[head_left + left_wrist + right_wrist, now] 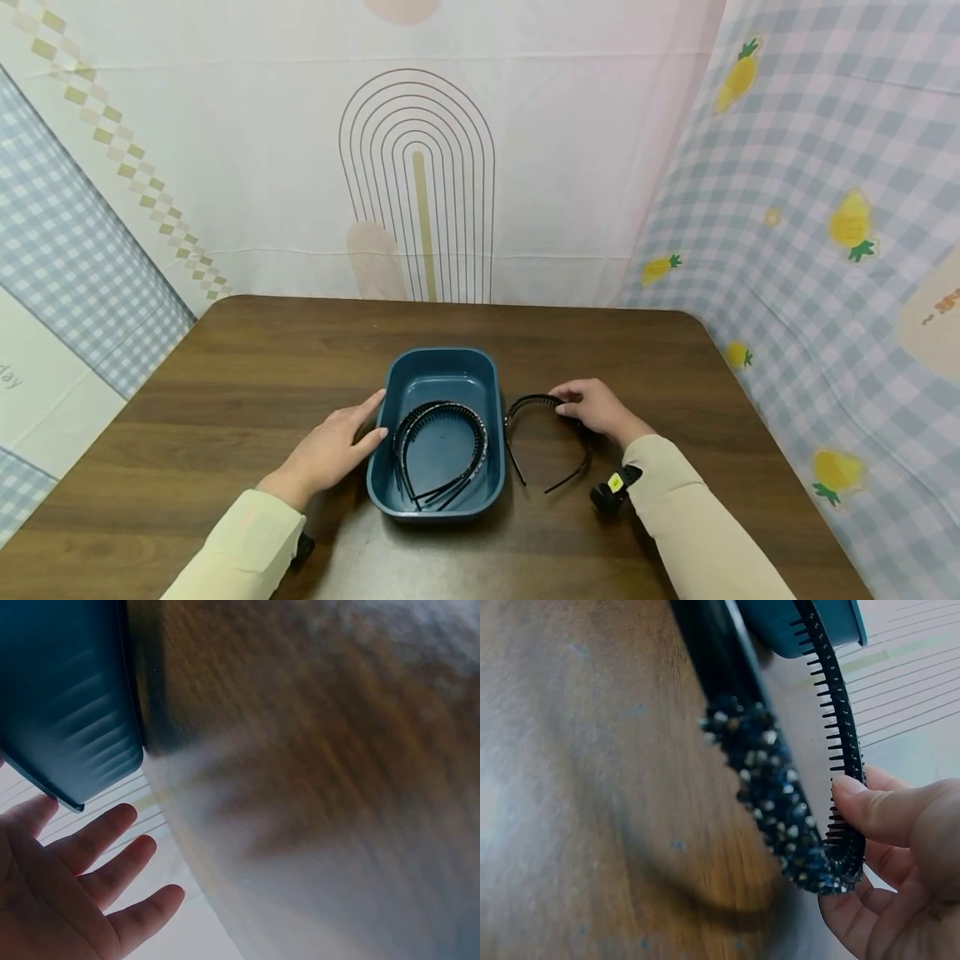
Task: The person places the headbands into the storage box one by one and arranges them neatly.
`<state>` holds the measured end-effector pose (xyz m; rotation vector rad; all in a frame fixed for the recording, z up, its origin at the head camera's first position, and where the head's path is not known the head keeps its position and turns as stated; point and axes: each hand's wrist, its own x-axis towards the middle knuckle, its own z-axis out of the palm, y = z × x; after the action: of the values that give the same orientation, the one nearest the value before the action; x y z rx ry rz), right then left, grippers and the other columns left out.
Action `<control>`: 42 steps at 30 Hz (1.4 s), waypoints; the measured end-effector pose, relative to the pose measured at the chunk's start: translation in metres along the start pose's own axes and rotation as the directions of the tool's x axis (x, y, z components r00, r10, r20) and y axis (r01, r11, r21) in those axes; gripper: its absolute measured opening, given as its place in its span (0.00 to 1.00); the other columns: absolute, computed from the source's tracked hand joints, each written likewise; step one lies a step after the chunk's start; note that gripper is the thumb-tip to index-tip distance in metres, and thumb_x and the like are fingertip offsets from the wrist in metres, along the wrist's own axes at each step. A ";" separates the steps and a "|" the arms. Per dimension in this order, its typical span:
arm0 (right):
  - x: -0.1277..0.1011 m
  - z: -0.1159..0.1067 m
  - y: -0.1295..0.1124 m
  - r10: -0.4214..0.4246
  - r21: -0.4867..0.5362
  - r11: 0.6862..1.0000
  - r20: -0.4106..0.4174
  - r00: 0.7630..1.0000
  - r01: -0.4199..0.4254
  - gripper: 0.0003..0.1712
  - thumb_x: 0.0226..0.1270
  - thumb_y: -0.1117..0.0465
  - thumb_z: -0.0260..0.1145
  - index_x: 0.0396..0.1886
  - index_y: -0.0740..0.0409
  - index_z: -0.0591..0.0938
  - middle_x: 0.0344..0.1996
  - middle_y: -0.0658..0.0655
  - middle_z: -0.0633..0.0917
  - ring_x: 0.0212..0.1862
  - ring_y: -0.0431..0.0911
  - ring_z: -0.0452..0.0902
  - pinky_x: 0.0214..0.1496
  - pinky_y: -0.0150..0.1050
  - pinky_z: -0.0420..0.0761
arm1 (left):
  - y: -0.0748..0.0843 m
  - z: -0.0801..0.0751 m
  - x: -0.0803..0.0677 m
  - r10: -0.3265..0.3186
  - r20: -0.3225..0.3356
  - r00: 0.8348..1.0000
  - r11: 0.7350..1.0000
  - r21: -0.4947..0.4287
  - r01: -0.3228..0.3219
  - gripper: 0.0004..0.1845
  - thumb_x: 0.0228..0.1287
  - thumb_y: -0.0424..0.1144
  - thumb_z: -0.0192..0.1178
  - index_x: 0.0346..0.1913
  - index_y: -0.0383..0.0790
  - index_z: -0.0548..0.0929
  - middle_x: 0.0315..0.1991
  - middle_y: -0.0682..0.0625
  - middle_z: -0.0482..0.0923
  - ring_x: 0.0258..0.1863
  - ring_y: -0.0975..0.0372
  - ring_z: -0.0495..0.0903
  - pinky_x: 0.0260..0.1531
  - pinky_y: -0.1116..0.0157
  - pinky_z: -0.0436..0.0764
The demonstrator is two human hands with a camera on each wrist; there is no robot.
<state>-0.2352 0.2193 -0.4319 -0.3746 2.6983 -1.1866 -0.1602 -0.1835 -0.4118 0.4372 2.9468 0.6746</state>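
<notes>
A dark teal plastic bin (442, 377) sits mid-table with black toothed headbands (442, 442) lying inside it. My left hand (330, 450) lies flat with straight fingers against the bin's left wall; in the left wrist view the left hand (75, 892) is spread beside the bin (67, 697). Just right of the bin, another black headband (540, 433) with rhinestones lies on the table. My right hand (596, 408) pinches its top arc. Close up, the right hand (896, 855) grips the headband (780, 787) between thumb and fingers.
The brown wooden table (225, 375) is enclosed by cloth backdrops: a white one with an arch print (417, 183) behind and a checked pineapple print (825, 208) on the right. A small black camera (611, 487) is strapped to my right wrist.
</notes>
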 end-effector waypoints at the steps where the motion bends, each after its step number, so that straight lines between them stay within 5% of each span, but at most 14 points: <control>1: -0.001 -0.001 0.000 0.007 0.000 1.000 -0.006 1.000 -0.007 0.13 0.64 0.68 0.66 0.48 0.64 0.84 0.42 0.60 0.83 0.46 0.52 0.76 0.45 0.45 0.77 | 0.000 0.000 0.000 0.001 0.000 1.000 1.000 0.000 -0.001 0.34 0.72 0.52 0.50 0.76 0.44 0.56 0.67 0.37 0.67 0.66 0.40 0.64 0.61 0.39 0.66; 19: -0.024 -0.021 -0.005 0.136 0.061 0.990 -0.107 0.985 -0.130 0.18 0.68 0.66 0.63 0.56 0.65 0.80 0.50 0.66 0.79 0.52 0.57 0.74 0.44 0.45 0.79 | -0.002 0.001 0.000 0.005 0.002 1.000 1.000 -0.001 -0.005 0.35 0.72 0.55 0.48 0.76 0.45 0.56 0.68 0.37 0.66 0.66 0.40 0.64 0.61 0.39 0.66; 42: -0.026 -0.029 -0.027 0.107 0.071 0.993 -0.195 0.975 -0.095 0.17 0.68 0.66 0.63 0.55 0.65 0.80 0.46 0.63 0.81 0.50 0.56 0.77 0.42 0.43 0.79 | -0.002 -0.001 0.001 0.005 -0.004 1.000 1.000 0.009 -0.004 0.35 0.72 0.53 0.50 0.76 0.44 0.56 0.68 0.37 0.66 0.67 0.41 0.64 0.62 0.40 0.65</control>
<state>-0.2135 0.2301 -0.3910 -0.1125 2.7994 -1.3393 -0.1616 -0.1849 -0.4120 0.4440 2.9544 0.6631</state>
